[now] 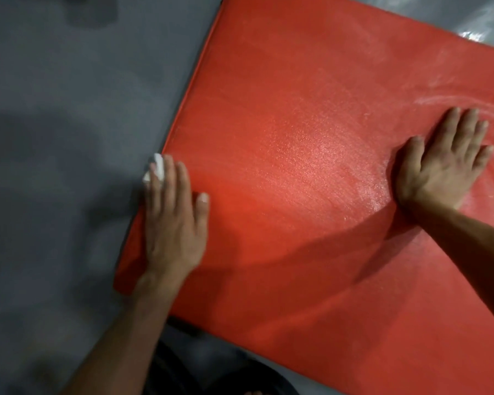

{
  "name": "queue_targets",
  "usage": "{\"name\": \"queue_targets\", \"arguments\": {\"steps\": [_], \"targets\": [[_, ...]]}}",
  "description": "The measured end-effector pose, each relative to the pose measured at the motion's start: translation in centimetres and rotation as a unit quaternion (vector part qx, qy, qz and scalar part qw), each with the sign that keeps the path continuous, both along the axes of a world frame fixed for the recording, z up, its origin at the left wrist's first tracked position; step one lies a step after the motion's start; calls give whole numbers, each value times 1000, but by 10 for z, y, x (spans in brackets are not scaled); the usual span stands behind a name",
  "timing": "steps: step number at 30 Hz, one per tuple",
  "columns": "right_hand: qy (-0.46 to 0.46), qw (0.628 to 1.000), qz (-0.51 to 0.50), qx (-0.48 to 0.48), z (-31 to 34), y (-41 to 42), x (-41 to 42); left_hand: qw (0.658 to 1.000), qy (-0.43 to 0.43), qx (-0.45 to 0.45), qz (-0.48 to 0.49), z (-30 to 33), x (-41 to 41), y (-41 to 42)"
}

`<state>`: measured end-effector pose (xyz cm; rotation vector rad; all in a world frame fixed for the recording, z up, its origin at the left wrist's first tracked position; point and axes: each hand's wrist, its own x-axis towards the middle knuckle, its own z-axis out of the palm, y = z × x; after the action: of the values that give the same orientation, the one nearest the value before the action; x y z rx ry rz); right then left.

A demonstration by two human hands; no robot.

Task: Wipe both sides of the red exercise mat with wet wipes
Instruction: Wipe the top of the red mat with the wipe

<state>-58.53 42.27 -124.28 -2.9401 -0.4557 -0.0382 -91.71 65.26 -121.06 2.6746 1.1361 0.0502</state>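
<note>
At the very bottom, a dark piece of clothing (177,366) of the person shows between the two forearms. Just beyond it, the near edge of the red exercise mat (311,95) begins; the mat lies flat on the grey floor (69,109) and fills the middle and right of the view, turned at an angle so that its left edge runs up toward the top.

The left hand (173,220) lies palm down at the left edge of the mat, near its closest corner. Its fingers are straight and press a white wet wipe (156,166) against the mat; the wipe shows only under and between the fingertips, right at the border with the floor.

Farther away, on the right, the right hand (442,161) rests flat on the mat with fingers spread and straight, holding nothing.

Beyond this hand the mat surface has pale, whitish streaks (439,95). At the far right corner, something shiny and transparent (474,32) lies on the floor; I cannot tell what it is.
</note>
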Motion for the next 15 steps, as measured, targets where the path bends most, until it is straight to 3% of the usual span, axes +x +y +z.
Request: {"name": "queue_targets", "arguments": {"steps": [3,6,9,11,15], "targets": [[-3,1000,-3,2,0,0,-1,989,-15,-40,-144,8,32,-95],[-8,1000,-4,0,0,0,1,933,-4,-107,-343,18,55,-192],[-2,1000,-1,-2,1,0,0,888,39,-90,-450,14,68,-201],[-1,1000,-3,-5,0,-1,1,911,24,-55,-408,8,85,-158],[8,1000,-5,-11,1,1,1,980,20,14,-196,-5,104,-24]]}}
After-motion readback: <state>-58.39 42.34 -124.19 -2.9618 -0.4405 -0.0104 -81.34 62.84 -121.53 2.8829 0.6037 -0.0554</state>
